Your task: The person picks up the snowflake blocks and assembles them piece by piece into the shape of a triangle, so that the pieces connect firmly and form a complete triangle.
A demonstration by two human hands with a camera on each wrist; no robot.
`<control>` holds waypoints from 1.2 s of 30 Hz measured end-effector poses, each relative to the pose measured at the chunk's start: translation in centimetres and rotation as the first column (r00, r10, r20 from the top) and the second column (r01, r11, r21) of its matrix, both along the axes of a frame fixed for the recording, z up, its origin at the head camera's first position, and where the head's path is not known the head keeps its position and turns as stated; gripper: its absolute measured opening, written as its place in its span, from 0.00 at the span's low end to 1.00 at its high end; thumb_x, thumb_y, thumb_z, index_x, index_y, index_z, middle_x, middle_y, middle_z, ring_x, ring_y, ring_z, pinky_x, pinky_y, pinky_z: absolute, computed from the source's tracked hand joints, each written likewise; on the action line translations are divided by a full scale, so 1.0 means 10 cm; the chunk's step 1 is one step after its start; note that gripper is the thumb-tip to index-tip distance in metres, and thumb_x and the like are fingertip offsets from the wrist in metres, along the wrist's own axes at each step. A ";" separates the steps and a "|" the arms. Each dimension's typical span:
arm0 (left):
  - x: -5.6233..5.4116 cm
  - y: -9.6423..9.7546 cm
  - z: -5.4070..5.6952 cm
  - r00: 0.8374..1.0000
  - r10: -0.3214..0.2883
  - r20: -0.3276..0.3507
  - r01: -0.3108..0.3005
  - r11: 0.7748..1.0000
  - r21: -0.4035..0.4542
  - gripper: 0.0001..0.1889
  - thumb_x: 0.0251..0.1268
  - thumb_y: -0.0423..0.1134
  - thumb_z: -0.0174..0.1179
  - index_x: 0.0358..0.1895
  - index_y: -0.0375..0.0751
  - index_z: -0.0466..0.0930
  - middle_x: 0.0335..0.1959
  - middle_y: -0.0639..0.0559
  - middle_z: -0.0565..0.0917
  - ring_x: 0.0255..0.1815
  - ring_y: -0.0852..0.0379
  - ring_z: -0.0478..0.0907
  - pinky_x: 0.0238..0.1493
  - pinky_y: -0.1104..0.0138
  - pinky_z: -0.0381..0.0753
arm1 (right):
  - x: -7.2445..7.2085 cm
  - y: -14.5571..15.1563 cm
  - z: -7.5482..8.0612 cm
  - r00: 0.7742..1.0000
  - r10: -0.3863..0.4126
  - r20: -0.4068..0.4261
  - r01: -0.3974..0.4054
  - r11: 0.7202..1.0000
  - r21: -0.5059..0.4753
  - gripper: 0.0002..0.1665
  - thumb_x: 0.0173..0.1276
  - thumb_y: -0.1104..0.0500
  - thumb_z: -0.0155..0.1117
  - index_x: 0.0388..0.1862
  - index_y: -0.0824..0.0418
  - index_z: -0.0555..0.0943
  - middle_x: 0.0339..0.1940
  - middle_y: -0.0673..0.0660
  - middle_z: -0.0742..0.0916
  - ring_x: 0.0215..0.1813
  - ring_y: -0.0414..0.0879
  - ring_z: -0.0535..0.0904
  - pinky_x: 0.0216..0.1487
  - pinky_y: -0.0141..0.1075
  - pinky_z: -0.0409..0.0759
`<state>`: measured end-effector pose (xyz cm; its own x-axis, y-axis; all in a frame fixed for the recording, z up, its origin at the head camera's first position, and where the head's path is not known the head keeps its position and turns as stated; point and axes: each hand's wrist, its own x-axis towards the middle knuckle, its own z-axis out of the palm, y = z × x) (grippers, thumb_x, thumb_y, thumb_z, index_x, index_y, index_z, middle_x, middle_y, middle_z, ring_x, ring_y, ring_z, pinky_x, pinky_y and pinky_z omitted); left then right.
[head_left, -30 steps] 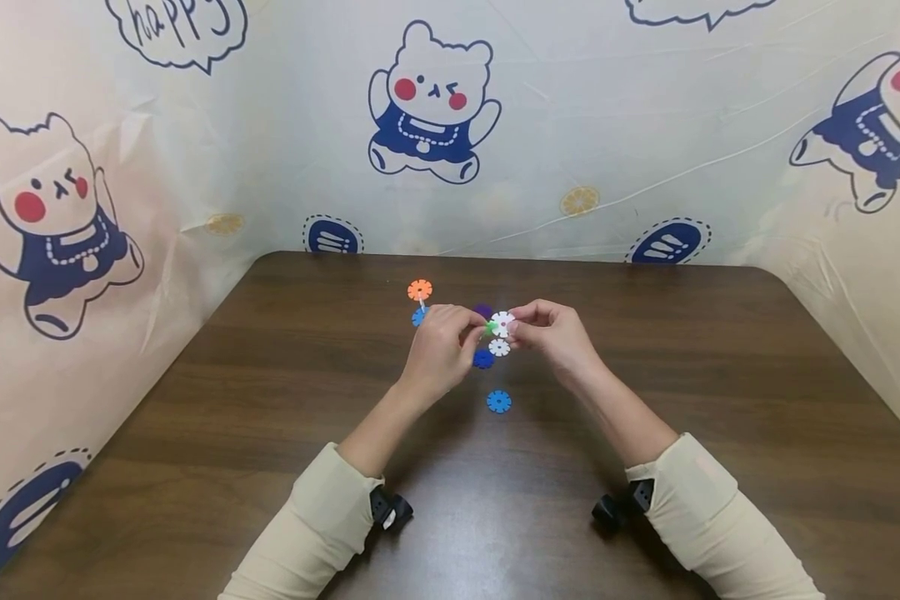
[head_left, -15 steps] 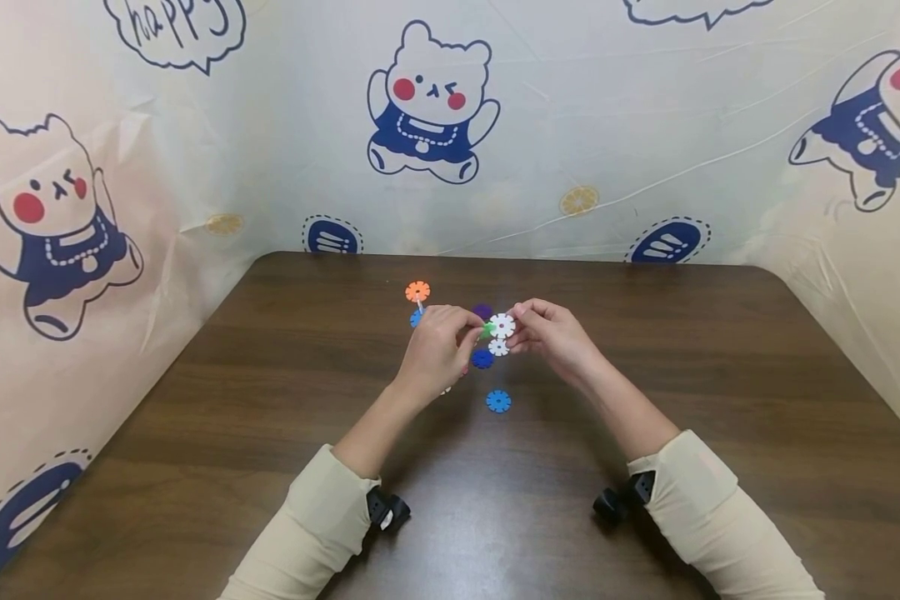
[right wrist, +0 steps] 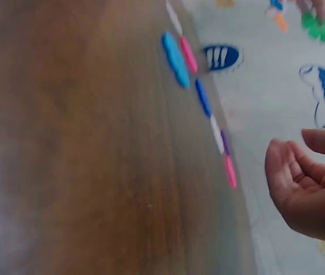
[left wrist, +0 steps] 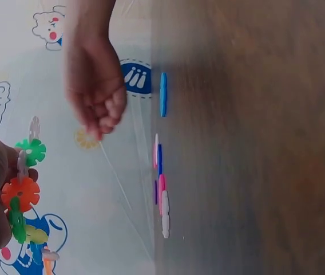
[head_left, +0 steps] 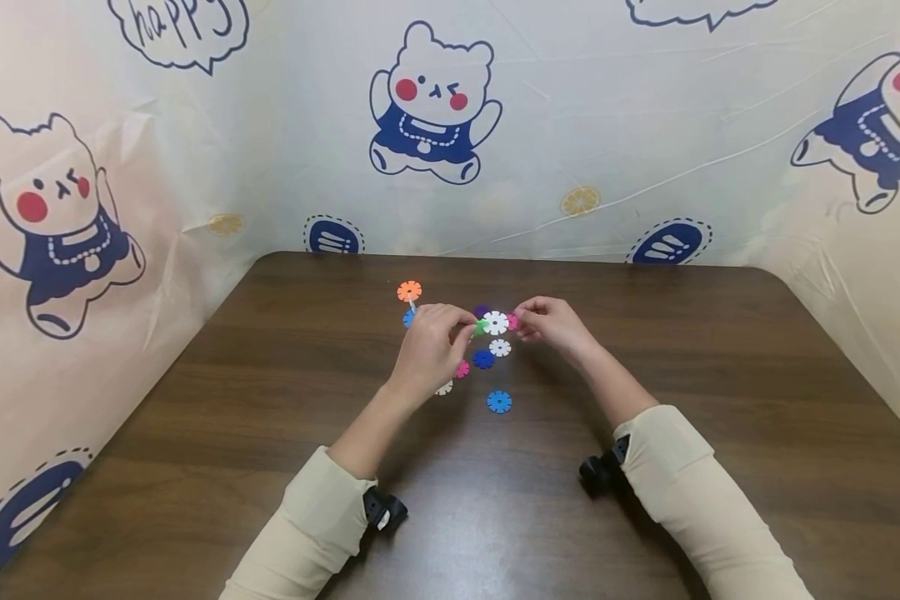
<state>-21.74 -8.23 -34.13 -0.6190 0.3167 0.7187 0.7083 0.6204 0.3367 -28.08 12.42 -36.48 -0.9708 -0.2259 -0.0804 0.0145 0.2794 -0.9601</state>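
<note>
My left hand grips a chain of slotted plastic discs above the table. At the chain's right end stands a white disc, joined to a green disc. An orange disc, a darker green disc and a yellow disc follow along it; another orange disc sticks out at its far left end. Fingers cover part of the chain. Just right of the white disc is my right hand, its fingers loosely curled around nothing in the right wrist view.
Loose discs lie flat on the brown table: light blue, white, dark blue, pink, off-white, and purple. A second pink disc shows beside the right fingertips. A printed curtain hangs behind.
My right hand has let go of the white disc and drawn slightly right. The left hand has shifted a little left with the chain, uncovering the pink and off-white discs on the table.
</note>
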 end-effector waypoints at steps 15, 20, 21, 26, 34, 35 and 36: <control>-0.01 -0.10 0.00 0.999 0.039 0.013 -0.039 0.999 0.036 0.03 0.54 0.27 0.64 0.31 0.33 0.81 0.27 0.47 0.82 0.28 0.55 0.74 0.45 0.62 0.71 | -0.41 0.00 -0.26 0.999 -0.036 -0.022 0.042 0.918 0.393 0.20 0.63 0.57 0.62 0.50 0.68 0.77 0.43 0.63 0.81 0.43 0.52 0.76 0.45 0.41 0.74; -0.01 -0.11 0.01 0.999 0.038 0.012 -0.039 0.999 0.037 0.02 0.54 0.28 0.64 0.31 0.33 0.81 0.27 0.47 0.82 0.29 0.55 0.75 0.46 0.62 0.71 | -0.44 -0.05 -0.25 0.997 -0.009 -0.074 0.043 0.881 0.471 0.19 0.61 0.58 0.64 0.48 0.69 0.78 0.43 0.64 0.81 0.43 0.52 0.74 0.44 0.41 0.73; -0.01 -0.12 0.01 0.999 0.038 0.013 -0.039 0.998 0.040 0.02 0.54 0.28 0.64 0.31 0.33 0.81 0.27 0.47 0.82 0.29 0.54 0.75 0.46 0.62 0.71 | -0.45 -0.05 -0.25 0.997 -0.004 -0.082 0.043 0.875 0.483 0.19 0.60 0.59 0.64 0.47 0.69 0.79 0.44 0.64 0.81 0.43 0.53 0.73 0.45 0.41 0.72; -0.01 -0.13 0.03 0.999 0.037 0.019 -0.038 0.998 0.047 0.02 0.55 0.28 0.64 0.31 0.33 0.81 0.28 0.47 0.83 0.31 0.54 0.75 0.46 0.62 0.71 | -0.47 -0.09 -0.26 0.994 -0.008 -0.108 0.061 0.864 0.499 0.19 0.57 0.60 0.67 0.45 0.69 0.80 0.41 0.63 0.81 0.43 0.52 0.71 0.45 0.40 0.70; -0.01 -0.13 0.03 0.999 0.037 0.028 -0.039 0.998 0.041 0.03 0.55 0.28 0.64 0.32 0.33 0.81 0.28 0.47 0.83 0.32 0.55 0.75 0.46 0.62 0.71 | -0.47 -0.10 -0.29 0.993 -0.011 -0.121 0.070 0.868 0.492 0.18 0.56 0.62 0.68 0.45 0.69 0.79 0.37 0.61 0.80 0.40 0.50 0.72 0.41 0.38 0.71; -0.01 -0.13 0.03 0.999 0.038 0.028 -0.039 0.998 0.041 0.03 0.55 0.28 0.64 0.32 0.33 0.81 0.28 0.47 0.83 0.32 0.55 0.75 0.46 0.62 0.71 | -0.46 -0.10 -0.29 0.992 -0.011 -0.123 0.070 0.870 0.489 0.18 0.57 0.63 0.68 0.45 0.69 0.78 0.37 0.61 0.80 0.40 0.51 0.72 0.41 0.38 0.71; -0.01 -0.13 0.03 0.999 0.038 0.029 -0.039 0.998 0.041 0.03 0.54 0.28 0.64 0.32 0.34 0.81 0.28 0.47 0.83 0.32 0.55 0.75 0.46 0.62 0.71 | -0.46 -0.10 -0.29 0.992 -0.013 -0.124 0.072 0.872 0.484 0.17 0.56 0.63 0.68 0.44 0.68 0.77 0.37 0.61 0.79 0.40 0.51 0.72 0.42 0.38 0.72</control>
<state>-21.86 -9.57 -33.81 -0.6507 0.2622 0.7127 0.6739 0.6320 0.3827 -32.69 11.42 -39.38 -0.9877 -0.1449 -0.0583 -0.0633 0.7130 -0.6983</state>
